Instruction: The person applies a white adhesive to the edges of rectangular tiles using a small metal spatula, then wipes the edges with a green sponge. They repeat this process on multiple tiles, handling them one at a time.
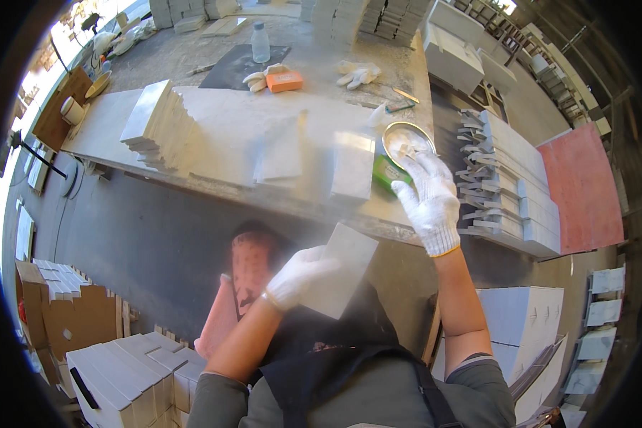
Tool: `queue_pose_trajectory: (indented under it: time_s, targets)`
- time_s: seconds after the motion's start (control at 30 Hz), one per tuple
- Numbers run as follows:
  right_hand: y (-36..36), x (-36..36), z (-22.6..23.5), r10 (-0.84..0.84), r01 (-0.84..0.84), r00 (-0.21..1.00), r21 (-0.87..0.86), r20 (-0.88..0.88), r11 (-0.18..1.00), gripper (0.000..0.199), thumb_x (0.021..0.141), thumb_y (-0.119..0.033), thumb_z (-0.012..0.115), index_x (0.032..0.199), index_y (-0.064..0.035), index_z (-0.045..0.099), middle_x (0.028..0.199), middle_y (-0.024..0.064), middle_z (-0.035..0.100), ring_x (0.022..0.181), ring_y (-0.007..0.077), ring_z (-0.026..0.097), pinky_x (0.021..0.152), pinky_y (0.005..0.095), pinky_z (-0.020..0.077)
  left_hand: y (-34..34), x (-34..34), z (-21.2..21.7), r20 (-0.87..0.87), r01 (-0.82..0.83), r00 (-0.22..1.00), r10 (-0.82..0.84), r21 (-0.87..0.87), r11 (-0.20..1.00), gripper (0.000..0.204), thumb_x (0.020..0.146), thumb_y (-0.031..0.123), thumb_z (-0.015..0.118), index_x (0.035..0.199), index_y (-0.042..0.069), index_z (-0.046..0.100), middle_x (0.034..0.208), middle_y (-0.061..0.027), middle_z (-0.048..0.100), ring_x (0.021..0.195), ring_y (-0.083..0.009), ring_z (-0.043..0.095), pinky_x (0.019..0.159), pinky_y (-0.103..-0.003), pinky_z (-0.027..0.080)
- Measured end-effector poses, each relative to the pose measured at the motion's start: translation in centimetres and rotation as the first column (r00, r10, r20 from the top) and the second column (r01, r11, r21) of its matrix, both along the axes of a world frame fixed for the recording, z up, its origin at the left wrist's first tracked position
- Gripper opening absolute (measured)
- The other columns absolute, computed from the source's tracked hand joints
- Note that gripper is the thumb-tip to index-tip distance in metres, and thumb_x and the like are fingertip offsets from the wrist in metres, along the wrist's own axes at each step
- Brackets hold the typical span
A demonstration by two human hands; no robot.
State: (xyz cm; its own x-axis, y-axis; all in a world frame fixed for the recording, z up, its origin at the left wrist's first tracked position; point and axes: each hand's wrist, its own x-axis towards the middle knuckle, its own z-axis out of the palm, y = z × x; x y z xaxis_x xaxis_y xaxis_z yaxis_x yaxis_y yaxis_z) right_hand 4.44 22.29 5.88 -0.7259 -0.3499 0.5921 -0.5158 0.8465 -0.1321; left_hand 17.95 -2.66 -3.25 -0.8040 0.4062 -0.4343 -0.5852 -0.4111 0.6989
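Observation:
My left hand [301, 277], in a white knit glove, grips a thin, pale rectangular tile [348, 267] in front of my apron. Also gloved, my right hand [434, 203] is over a round metal tin [386, 137] with whitish stuff inside. Its fingers are stretched out across the tin's near right rim; whether the tips touch the contents cannot be made out. The tin stands by a green packet [385, 173], partly hidden. To the left of it lies a short stack of glossy tiles [353, 164], and farther left another pale tile pile [279, 157].
A leaning tile stack [153, 127] stands at the table's left. Behind lie an orange box [284, 81], white gloves [359, 73] and a plastic bottle [260, 44]. Strapped white packs [510, 185] sit to the right. White boxes [125, 378] crowd the lower left.

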Motion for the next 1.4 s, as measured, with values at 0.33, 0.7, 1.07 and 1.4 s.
queue_pose_trajectory:
  time_s: [0.33,0.7,1.07,1.4]
  targets:
    - [-5.5,6.1,-1.4,0.278,-0.172,0.867,-0.275,0.414,0.946,0.046,0.086,-0.021,0.084,0.129,-0.0092,0.073,0.130,0.0178,0.070,0.122,0.0349,0.065,0.107,0.0415,0.0517,0.5,-0.2,1.4,-0.145,0.063,0.986,-0.077,-0.099,0.993,0.046,0.097,0.021,0.077,0.135,-0.002,0.067,0.114,-0.0036,0.073,0.100,-0.0112,0.067,0.089,-0.029,0.054]
    - [-1.6,6.6,-1.0,0.333,0.214,0.692,-0.623,0.640,0.753,0.034,0.101,-0.007,0.068,0.134,0.0015,0.069,0.124,0.0089,0.075,0.107,0.0134,0.069,0.094,0.0286,0.0559,-0.5,0.7,1.3,-0.046,0.095,0.995,-0.092,0.054,0.994,0.039,0.098,0.016,0.072,0.132,-0.003,0.068,0.118,-0.0076,0.074,0.103,-0.0149,0.069,0.092,-0.031,0.055]
    - [-2.9,9.1,3.3,0.398,-0.067,0.645,-0.470,0.652,0.880,0.058,0.089,-0.019,0.080,0.143,-0.0042,0.064,0.136,0.0131,0.069,0.123,0.0238,0.066,0.107,0.0361,0.0502,-0.6,0.9,1.4,-0.033,0.080,0.997,-0.076,0.143,0.986,0.052,0.090,0.022,0.080,0.134,-0.003,0.068,0.118,-0.0096,0.074,0.105,-0.0188,0.070,0.096,-0.034,0.055]
    - [-4.6,6.9,1.4,0.181,-0.045,0.853,-0.277,0.490,0.960,0.047,0.092,-0.016,0.078,0.137,-0.0069,0.070,0.121,0.0145,0.074,0.113,0.0252,0.070,0.100,0.0352,0.0547,-0.5,1.1,0.1,-0.062,0.098,0.994,-0.093,0.083,0.992,0.052,0.090,0.020,0.080,0.134,-0.004,0.066,0.119,-0.0098,0.074,0.104,-0.0186,0.070,0.096,-0.034,0.055]
